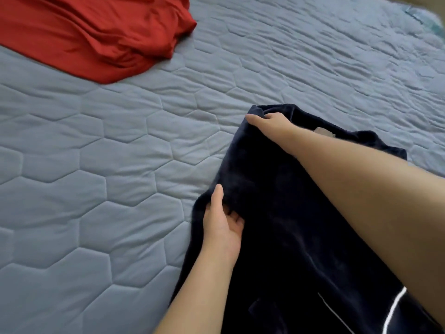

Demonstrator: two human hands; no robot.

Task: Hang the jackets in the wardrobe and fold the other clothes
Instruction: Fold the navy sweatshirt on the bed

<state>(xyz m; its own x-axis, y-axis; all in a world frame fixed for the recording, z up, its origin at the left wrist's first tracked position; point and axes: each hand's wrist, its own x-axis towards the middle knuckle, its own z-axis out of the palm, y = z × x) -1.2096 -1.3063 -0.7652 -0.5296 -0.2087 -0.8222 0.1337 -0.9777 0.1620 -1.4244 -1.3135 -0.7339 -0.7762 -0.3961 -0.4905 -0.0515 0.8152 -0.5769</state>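
I am holding a dark navy garment point(277, 189) with both hands over the lower right part of the bed, where most of it is lying on the grey-blue quilted bedcover point(96, 153) and spreading toward me. My left hand point(222, 222) is gripping the garment's left edge. Its thumb point(218, 194) is lying along the top of the cloth and its fingers are curling into a fold below, so a bunch of fabric is pinched between them. My right hand point(269, 125) is reaching farther out and clutching the garment's far corner, its fingers closing over a raised ridge of cloth and partly sinking out of sight in it. My right forearm is crossing above the middle of the garment. A small tan label point(323, 132) is showing just beside my right wrist, at what seems to be the neck opening, and a thin white stripe point(395, 307) is running down the fabric near the lower right corner. A red garment point(96, 37) is lying rumpled at the far left of the bedcover, well apart from the navy one and from both of my hands.
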